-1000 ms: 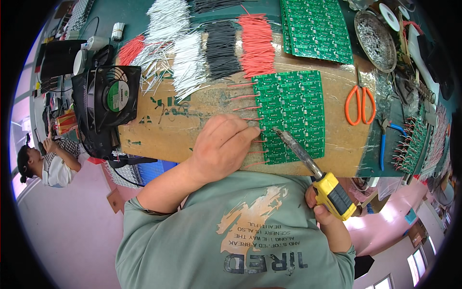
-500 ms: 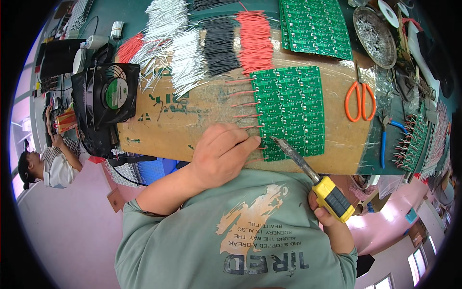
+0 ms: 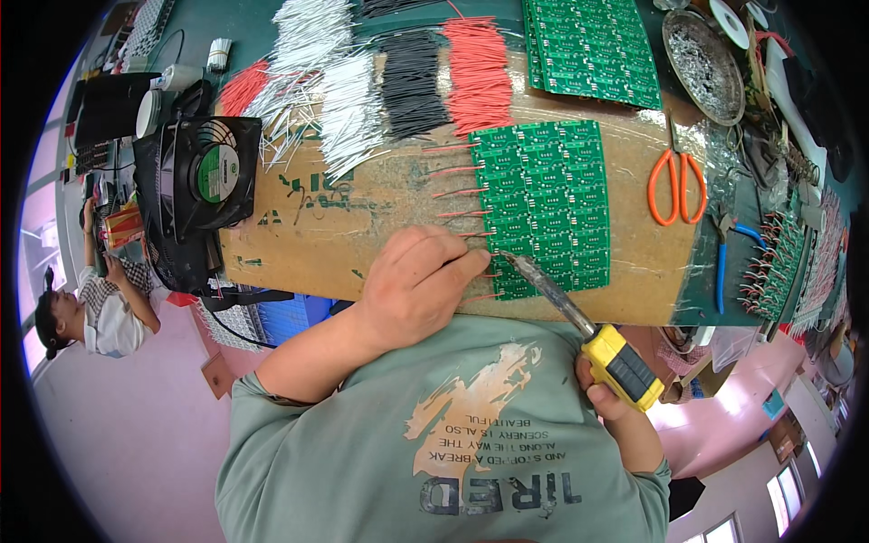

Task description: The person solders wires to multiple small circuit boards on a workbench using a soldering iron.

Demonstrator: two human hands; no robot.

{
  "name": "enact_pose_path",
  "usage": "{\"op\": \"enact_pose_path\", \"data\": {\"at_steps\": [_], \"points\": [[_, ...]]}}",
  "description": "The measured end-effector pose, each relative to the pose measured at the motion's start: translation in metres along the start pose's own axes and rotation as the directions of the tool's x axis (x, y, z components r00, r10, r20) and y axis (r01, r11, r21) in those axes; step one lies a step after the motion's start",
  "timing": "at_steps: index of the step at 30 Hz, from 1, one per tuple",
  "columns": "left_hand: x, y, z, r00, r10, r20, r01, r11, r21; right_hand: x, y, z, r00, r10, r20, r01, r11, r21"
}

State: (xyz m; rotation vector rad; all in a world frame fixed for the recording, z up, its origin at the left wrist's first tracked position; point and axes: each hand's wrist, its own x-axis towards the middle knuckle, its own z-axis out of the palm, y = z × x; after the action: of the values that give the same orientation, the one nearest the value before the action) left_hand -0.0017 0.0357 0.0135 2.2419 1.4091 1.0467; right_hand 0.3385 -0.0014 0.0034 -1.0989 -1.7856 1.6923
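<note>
A green circuit board panel (image 3: 548, 199) lies on the brown work surface in front of me. Thin red wires (image 3: 460, 193) stick out along its left edge. At the lower part of that edge my left hand (image 3: 418, 282) is closed in a pinch, apparently on one red wire; its fingers hide most of it. My right hand (image 3: 605, 391) grips the yellow handle of a soldering iron (image 3: 625, 369). The iron slants up and left across the panel's lower part, with its tip close beside my left fingertips.
Bundles of white wires (image 3: 351, 118), black wires (image 3: 415, 86) and red wires (image 3: 478, 77) lie beyond. A black fan (image 3: 199, 176) stands left. At right are orange-handled scissors (image 3: 677, 185), blue-handled pliers (image 3: 721, 271), a round metal dish (image 3: 704, 68) and stacked green panels (image 3: 593, 50).
The soldering iron's tip has shifted slightly left, nearer my left fingertips. My left hand keeps its pinch at the panel's edge. The whole view has moved a little.
</note>
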Motion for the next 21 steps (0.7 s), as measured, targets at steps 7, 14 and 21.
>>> {"op": "enact_pose_path", "data": {"at_steps": [7, 14, 21], "points": [[-0.001, 0.000, 0.001, 1.000, -0.005, -0.010, 0.005, 1.000, 0.014, 0.003, -0.002, 0.002, 1.000, 0.026, 0.007, -0.026, 1.000, -0.002], [-0.002, -0.001, 0.001, 1.000, -0.004, -0.015, 0.004, 1.000, 0.014, -0.004, 0.005, 0.001, 0.999, 0.038, 0.019, -0.039, 0.999, 0.026], [-0.001, -0.001, 0.000, 1.000, -0.003, -0.010, 0.003, 1.000, 0.009, -0.012, 0.012, 0.006, 0.998, 0.041, -0.050, -0.031, 0.983, 0.180]]}}
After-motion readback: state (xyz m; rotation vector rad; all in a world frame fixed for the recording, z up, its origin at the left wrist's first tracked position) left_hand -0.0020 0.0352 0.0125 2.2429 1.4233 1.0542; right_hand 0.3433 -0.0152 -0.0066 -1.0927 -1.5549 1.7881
